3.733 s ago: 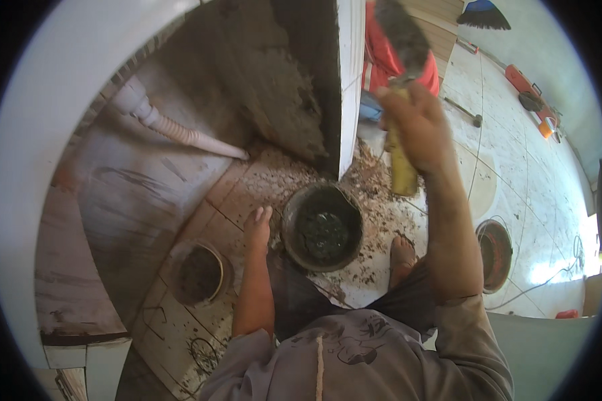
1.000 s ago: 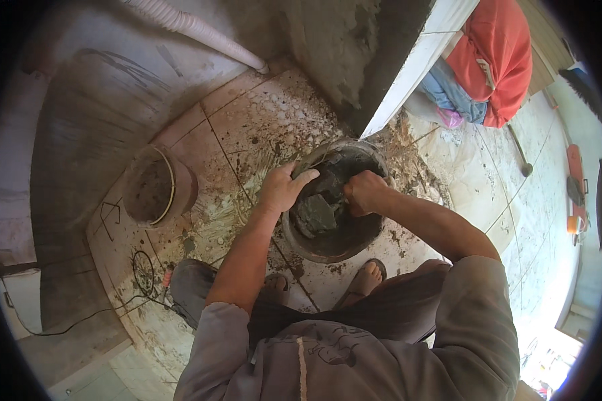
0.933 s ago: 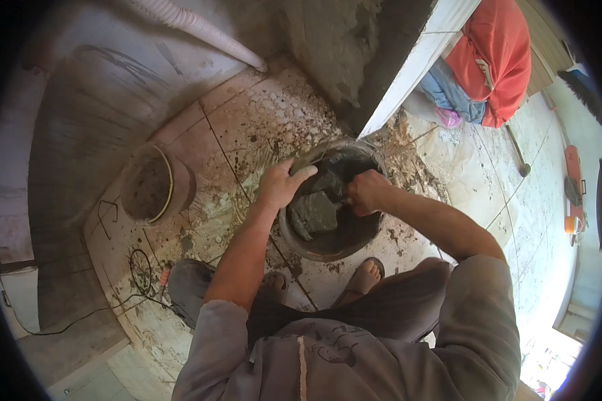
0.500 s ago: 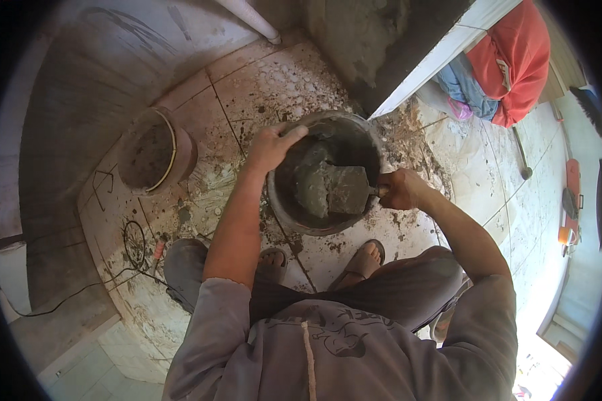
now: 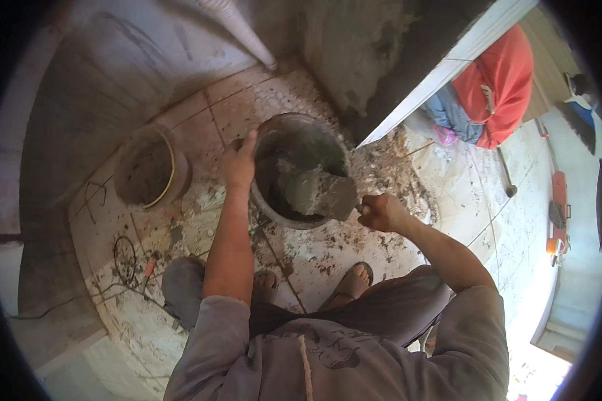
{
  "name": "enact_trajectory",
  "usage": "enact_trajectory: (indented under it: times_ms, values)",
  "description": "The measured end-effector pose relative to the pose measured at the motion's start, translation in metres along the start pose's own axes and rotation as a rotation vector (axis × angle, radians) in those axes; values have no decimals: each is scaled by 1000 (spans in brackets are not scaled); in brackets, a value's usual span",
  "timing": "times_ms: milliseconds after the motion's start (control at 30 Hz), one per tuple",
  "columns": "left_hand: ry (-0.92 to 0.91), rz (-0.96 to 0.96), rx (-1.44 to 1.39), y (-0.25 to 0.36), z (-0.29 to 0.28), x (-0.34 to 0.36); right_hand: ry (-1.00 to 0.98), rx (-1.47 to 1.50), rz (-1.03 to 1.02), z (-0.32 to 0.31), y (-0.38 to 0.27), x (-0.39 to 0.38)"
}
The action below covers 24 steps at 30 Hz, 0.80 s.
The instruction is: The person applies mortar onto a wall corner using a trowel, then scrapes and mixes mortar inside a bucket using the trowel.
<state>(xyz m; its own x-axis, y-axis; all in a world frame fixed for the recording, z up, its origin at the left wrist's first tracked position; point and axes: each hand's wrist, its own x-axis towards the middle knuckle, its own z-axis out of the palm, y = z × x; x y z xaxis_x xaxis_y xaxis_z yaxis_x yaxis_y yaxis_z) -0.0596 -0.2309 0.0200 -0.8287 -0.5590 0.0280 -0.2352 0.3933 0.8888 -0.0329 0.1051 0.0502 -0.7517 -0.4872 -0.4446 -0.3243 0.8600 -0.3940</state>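
left hand point(image 5: 237, 164): clamped on the rim of the mortar bucket point(image 5: 299, 170)
right hand point(image 5: 381, 212): fist round a trowel point(image 5: 321, 194) loaded with grey mortar, blade over the bucket
bucket: on the dirty tile floor point(image 5: 328, 250), just ahead of the sandalled feet
further left: second bucket point(image 5: 148, 168)

Head camera, looking down

You look steeply down from your head, close over the mortar bucket point(image 5: 301, 170) on the tiled floor point(image 5: 381, 247), forearms entering from below.

The person wore a grey short-sleeved shirt point(image 5: 328, 354) with a pale seam down its middle, dark grey-brown trousers point(image 5: 381, 314) — and open sandals point(image 5: 351, 281) on both feet; forearms bare.
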Motion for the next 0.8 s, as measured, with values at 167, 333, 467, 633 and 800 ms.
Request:
enact_trajectory:
  times_ms: [167, 333, 467, 633, 800]
  values:
    - [133, -148, -78, -26, -9, 18, 80, 197, -16, -5, -4, 3]
    - [68, -115, -27, -27, -15, 23, 269, 382, 106, -12, 0, 26]
    - [91, -96, 6, -39, -34, 20, 333, 498, 263, 5, 9, 58]
    - [135, 208, 125, -45, -62, 23, 290, 749, 410, 32, 30, 109]
    - [24, -162, 100, 4, -55, 9, 196, 1365, 508, 24, 37, 133]
